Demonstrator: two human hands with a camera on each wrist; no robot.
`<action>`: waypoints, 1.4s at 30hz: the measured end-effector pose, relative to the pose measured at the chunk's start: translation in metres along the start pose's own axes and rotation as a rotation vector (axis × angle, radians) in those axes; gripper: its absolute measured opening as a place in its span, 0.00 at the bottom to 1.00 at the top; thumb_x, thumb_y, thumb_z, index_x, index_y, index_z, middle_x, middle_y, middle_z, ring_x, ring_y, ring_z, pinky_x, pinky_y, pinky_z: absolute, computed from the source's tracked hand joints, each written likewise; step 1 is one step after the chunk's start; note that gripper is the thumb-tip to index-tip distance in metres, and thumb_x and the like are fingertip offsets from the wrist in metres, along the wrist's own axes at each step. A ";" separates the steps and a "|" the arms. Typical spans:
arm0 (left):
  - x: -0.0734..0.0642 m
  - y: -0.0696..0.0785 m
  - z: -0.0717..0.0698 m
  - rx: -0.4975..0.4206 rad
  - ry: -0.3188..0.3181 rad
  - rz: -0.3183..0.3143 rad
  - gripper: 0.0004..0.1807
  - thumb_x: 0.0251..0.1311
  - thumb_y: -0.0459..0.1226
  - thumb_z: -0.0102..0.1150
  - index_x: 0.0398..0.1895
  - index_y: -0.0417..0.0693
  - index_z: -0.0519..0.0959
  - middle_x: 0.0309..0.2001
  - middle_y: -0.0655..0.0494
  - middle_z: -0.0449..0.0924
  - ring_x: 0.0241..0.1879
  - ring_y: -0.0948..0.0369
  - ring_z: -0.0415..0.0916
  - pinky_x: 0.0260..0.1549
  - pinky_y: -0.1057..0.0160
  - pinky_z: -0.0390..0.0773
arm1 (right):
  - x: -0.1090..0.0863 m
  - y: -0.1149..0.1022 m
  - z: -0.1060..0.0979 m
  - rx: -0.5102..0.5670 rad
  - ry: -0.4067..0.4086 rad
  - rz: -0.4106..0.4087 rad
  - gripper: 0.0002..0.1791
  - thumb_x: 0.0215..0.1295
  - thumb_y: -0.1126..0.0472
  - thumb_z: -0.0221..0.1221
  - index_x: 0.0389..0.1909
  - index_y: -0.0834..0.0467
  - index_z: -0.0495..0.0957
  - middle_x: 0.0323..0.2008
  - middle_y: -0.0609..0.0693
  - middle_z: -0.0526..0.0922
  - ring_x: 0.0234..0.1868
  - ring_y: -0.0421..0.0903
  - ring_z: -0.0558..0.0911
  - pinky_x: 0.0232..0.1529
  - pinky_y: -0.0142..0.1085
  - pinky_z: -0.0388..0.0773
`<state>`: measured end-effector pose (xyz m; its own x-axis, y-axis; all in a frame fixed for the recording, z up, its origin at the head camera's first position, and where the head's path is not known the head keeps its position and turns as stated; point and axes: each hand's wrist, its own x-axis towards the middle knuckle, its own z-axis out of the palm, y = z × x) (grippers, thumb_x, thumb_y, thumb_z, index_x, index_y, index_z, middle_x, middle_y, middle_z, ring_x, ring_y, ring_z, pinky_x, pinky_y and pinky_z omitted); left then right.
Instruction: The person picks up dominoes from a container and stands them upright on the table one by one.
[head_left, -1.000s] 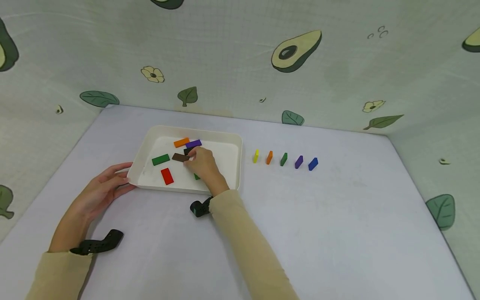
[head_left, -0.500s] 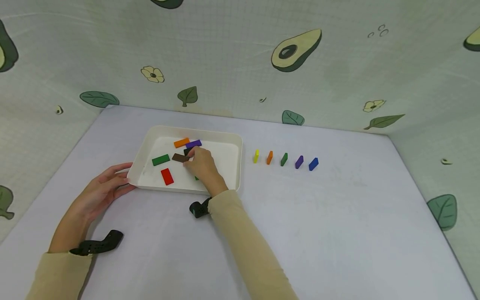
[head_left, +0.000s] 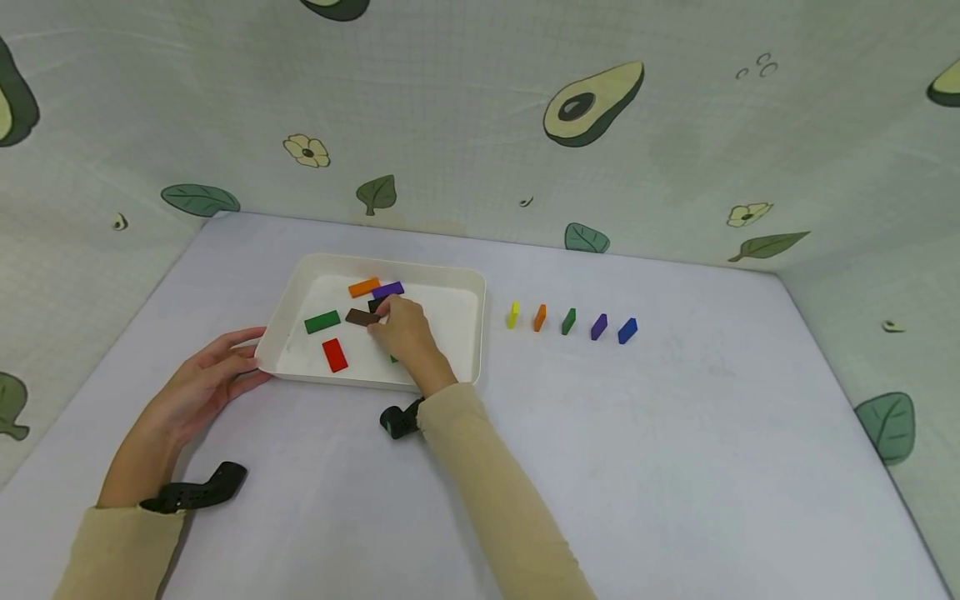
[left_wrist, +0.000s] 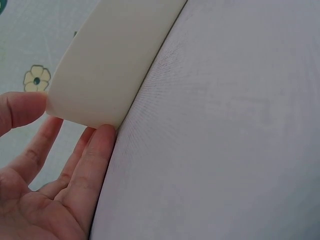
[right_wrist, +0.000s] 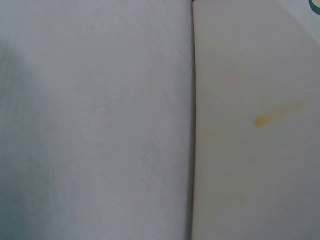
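Note:
In the head view a white tray (head_left: 457,277) stands on the table. My right hand (head_left: 407,333) reaches into it, thumb and index finger pinching the right end of a brown domino block (head_left: 361,317). Beside those fingers a black block (head_left: 375,305) is partly covered. A green block under the hand shows only a sliver. My left hand (head_left: 202,383) is at the tray's near left corner; in the left wrist view its fairly straight fingertips touch the tray wall (left_wrist: 107,65). The right wrist view has just the tray's outer wall (right_wrist: 250,165) and the tabletop, no hand.
Orange (head_left: 364,287), purple (head_left: 387,290), green (head_left: 322,322) and red (head_left: 335,355) blocks lie in the tray. Right of it, yellow (head_left: 513,315), orange (head_left: 540,317), green (head_left: 568,322), purple (head_left: 598,327) and blue (head_left: 627,331) blocks stand upright in a spaced row.

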<state>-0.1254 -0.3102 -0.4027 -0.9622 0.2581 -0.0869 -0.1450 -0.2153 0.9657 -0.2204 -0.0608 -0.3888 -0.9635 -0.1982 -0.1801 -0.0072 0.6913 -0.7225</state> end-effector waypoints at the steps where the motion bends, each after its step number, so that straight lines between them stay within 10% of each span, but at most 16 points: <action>1: 0.000 0.000 0.000 -0.007 -0.002 0.000 0.20 0.68 0.28 0.42 0.61 0.50 0.65 0.50 0.60 0.78 0.46 0.64 0.80 0.45 0.67 0.80 | 0.000 0.000 0.000 0.002 0.000 -0.002 0.13 0.61 0.57 0.61 0.46 0.56 0.75 0.28 0.47 0.74 0.30 0.42 0.72 0.28 0.26 0.69; 42: 0.001 -0.001 -0.001 0.011 0.019 -0.018 0.20 0.68 0.29 0.43 0.61 0.51 0.64 0.50 0.61 0.77 0.46 0.65 0.80 0.45 0.68 0.80 | -0.021 -0.002 -0.019 0.082 -0.014 -0.091 0.12 0.63 0.59 0.58 0.46 0.55 0.74 0.31 0.48 0.76 0.29 0.41 0.73 0.25 0.25 0.71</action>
<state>-0.1263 -0.3107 -0.4036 -0.9637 0.2440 -0.1084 -0.1596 -0.2009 0.9665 -0.2050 -0.0444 -0.3707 -0.9560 -0.2675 -0.1207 -0.0713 0.6107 -0.7886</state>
